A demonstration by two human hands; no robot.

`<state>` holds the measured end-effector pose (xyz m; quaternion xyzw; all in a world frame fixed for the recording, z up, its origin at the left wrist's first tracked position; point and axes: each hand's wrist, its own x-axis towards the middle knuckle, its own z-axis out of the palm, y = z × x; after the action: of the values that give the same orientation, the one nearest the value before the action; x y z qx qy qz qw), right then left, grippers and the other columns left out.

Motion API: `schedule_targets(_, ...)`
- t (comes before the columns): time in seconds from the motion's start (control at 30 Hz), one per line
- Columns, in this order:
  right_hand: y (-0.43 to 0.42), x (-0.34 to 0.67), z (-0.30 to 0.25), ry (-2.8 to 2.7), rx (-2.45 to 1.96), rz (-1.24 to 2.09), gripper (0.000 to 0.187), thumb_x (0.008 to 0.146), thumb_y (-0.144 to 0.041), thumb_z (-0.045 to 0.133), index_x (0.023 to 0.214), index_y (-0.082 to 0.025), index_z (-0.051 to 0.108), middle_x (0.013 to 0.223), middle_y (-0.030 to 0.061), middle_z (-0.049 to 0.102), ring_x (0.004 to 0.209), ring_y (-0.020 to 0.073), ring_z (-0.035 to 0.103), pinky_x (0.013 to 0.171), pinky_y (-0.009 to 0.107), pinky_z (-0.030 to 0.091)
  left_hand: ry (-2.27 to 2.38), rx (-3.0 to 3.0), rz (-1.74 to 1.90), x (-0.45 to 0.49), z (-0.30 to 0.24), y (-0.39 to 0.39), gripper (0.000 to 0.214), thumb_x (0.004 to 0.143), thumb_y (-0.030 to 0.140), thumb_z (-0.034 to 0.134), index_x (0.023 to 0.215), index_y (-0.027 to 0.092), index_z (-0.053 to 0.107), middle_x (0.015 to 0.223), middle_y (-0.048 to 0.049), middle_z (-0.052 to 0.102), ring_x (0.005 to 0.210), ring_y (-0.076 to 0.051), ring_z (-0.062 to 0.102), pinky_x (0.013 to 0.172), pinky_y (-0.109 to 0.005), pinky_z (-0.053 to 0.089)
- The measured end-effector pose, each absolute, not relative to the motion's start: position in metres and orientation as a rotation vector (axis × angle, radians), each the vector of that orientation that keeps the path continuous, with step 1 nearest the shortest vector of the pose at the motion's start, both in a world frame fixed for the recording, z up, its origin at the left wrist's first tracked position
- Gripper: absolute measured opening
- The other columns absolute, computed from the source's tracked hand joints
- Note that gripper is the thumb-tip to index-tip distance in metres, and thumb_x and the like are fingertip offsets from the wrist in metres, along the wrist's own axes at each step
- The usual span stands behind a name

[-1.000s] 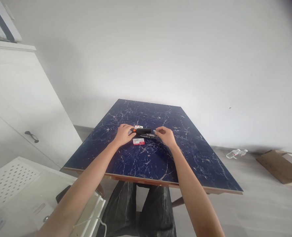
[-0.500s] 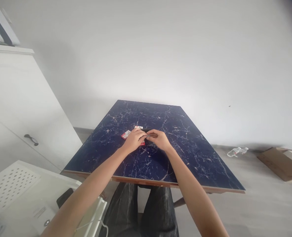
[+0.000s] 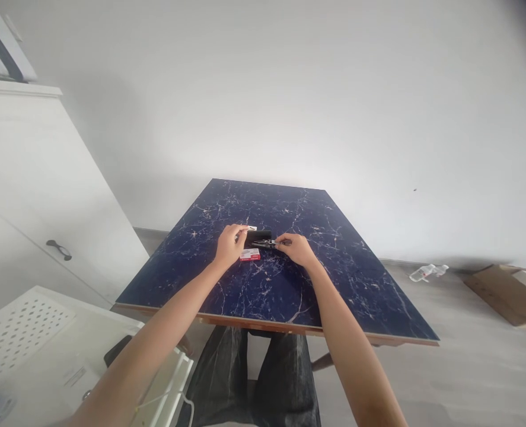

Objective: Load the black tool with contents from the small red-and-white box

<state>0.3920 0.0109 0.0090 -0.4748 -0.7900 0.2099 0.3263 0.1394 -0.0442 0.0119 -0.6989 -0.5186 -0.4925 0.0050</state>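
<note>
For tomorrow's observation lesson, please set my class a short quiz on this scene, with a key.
1. True or false: the red and white box lies on the dark blue marble table top, closer to the person than the black object.
2. Multiple choice: where is the clear plastic bottle?
A. On the table top
B. On the floor, right of the table
C. On the white cabinet
3. Fill in the blank: the slim dark tool is touched at its end by the fingertips of the ___ hand.

Key: 1 true; 2 B; 3 right.
</note>
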Motion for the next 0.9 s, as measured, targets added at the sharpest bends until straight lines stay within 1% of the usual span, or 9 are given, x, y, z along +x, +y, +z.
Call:
schedule_targets(0.17, 0.0127, 0.3943, 0.0073, -2.058, -1.284, 0.478, 0.015, 0.081, -0.032, 0.069, 0.093, -0.027, 0.077, 0.093, 0.0006, 0.076, 0.086, 0.0202, 0.068, 0.083, 0.031, 0.050, -1.664, -2.202, -1.499, 0.1388, 0.0091, -0.0425, 0.020, 0.099, 0.027, 0.050, 0.102, 0.023, 0.069, 0.097, -0.0041, 0.072, 0.089, -0.021, 0.062, 0.080, -0.034, 0.049)
schedule_targets(0.4, 0.0125, 0.3964, 0.0069, -2.123, -1.264, 0.511, 0.015, 0.081, -0.031, 0.068, 0.092, -0.028, 0.078, 0.093, 0.0000, 0.076, 0.085, 0.0193, 0.068, 0.083, 0.030, 0.050, -1.739, -2.233, -1.536, 0.1399, 0.0073, -0.0430, 0.025, 0.101, 0.031, 0.047, 0.115, 0.025, 0.066, 0.107, -0.0046, 0.072, 0.096, -0.021, 0.064, 0.082, -0.034, 0.051)
schedule_targets(0.63, 0.0111, 0.3943, 0.0068, -2.141, -1.243, 0.485, 0.014, 0.081, -0.029, 0.068, 0.091, -0.028, 0.078, 0.089, -0.0003, 0.076, 0.082, 0.0196, 0.068, 0.081, 0.030, 0.050, -1.708, -2.226, -1.553, 0.1404, 0.0065, -0.0431, 0.023, 0.099, 0.029, 0.049, 0.115, 0.023, 0.065, 0.106, -0.0053, 0.072, 0.094, -0.021, 0.065, 0.085, -0.036, 0.052)
schedule_targets(0.77, 0.0136, 0.3929, 0.0035, -2.109, -1.261, 0.491, 0.013, 0.080, -0.031, 0.069, 0.089, -0.029, 0.078, 0.090, -0.0002, 0.076, 0.084, 0.0210, 0.068, 0.080, 0.032, 0.050, -1.684, -2.226, -1.547, 0.1403, 0.0054, -0.0422, 0.023, 0.099, 0.028, 0.049, 0.114, 0.023, 0.065, 0.106, -0.0056, 0.072, 0.095, -0.022, 0.066, 0.085, -0.037, 0.053)
schedule_targets(0.9, 0.0156, 0.3923, 0.0004, -2.074, -1.264, 0.526, 0.014, 0.079, -0.033, 0.070, 0.089, -0.027, 0.078, 0.089, -0.0002, 0.076, 0.083, 0.0204, 0.069, 0.082, 0.032, 0.051, -1.679, -2.227, -1.535, 0.1396, 0.0045, -0.0421, 0.023, 0.098, 0.026, 0.050, 0.116, 0.023, 0.064, 0.107, -0.0060, 0.072, 0.095, -0.022, 0.066, 0.085, -0.037, 0.053)
